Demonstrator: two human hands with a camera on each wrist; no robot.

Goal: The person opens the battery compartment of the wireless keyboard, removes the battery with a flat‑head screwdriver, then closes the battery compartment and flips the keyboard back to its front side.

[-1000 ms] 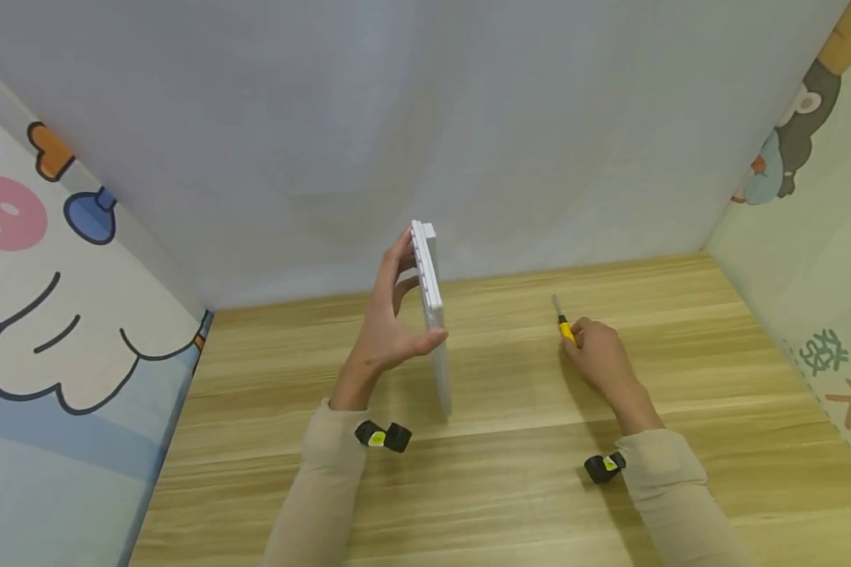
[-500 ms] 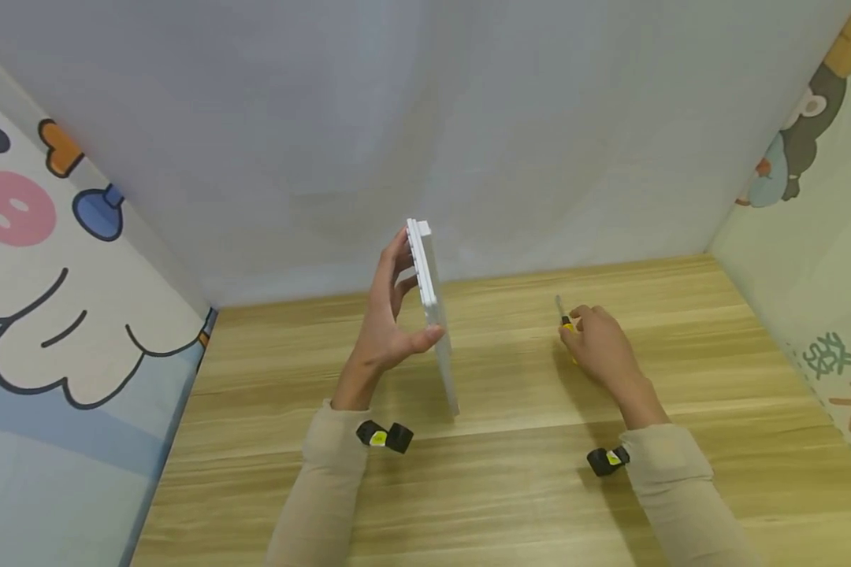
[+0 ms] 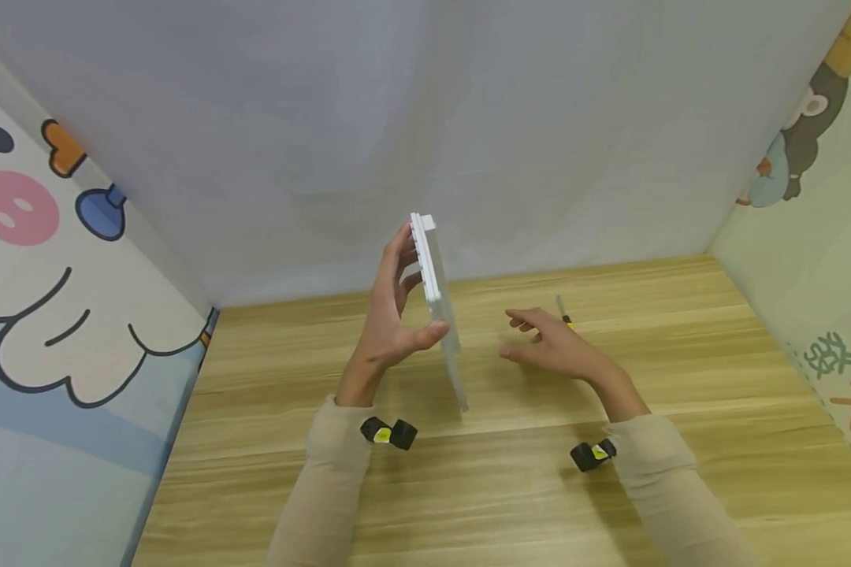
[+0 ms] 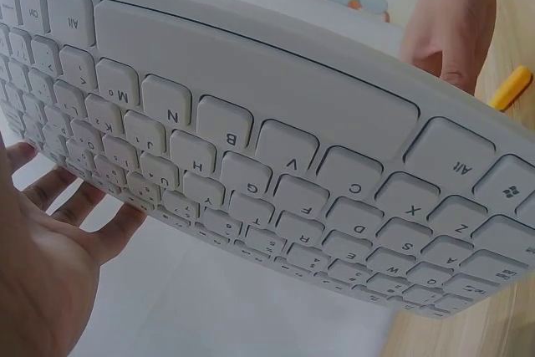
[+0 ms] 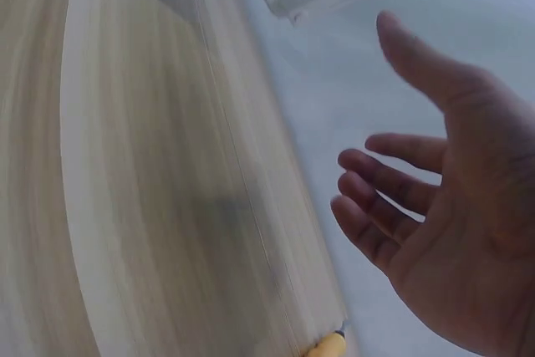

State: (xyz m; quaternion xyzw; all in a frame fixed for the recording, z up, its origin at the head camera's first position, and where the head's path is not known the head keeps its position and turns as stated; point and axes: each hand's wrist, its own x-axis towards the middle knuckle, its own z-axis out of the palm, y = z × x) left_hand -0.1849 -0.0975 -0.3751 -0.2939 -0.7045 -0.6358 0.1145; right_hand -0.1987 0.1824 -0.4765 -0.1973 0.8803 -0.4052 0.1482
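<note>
Wall panel with a printed white cartoon and its pink snout [image 3: 14,209] stands at your far left. Next comes your left hand [image 3: 388,324], thumb and fingers stretched wide; it holds a white plastic keyboard [image 4: 259,144] across its narrow width, the thumb at the space-bar side, the fingers at the opposite long edge. The keyboard is near the middle of the head view, raised almost upright, with its keys turned to your left palm. Whether its lower end touches the light wood-grain table [image 3: 510,488], I cannot tell surely from these angles.

Farther right, your right hand [image 3: 560,349] hangs relaxed over the table, the thumb apart from the fingers, nothing in its grasp. Near it, partly covered by this hand in the head view, lies a yellow-handled screwdriver with thin metal shaft [image 3: 566,319].

By my judgement, the step in hand is to keep the keyboard steady with your left, while your right is free from the tool. The next move would probably call for your right fingers to support the keyboard at its underside or edge, gently, before your left loosens.
</note>
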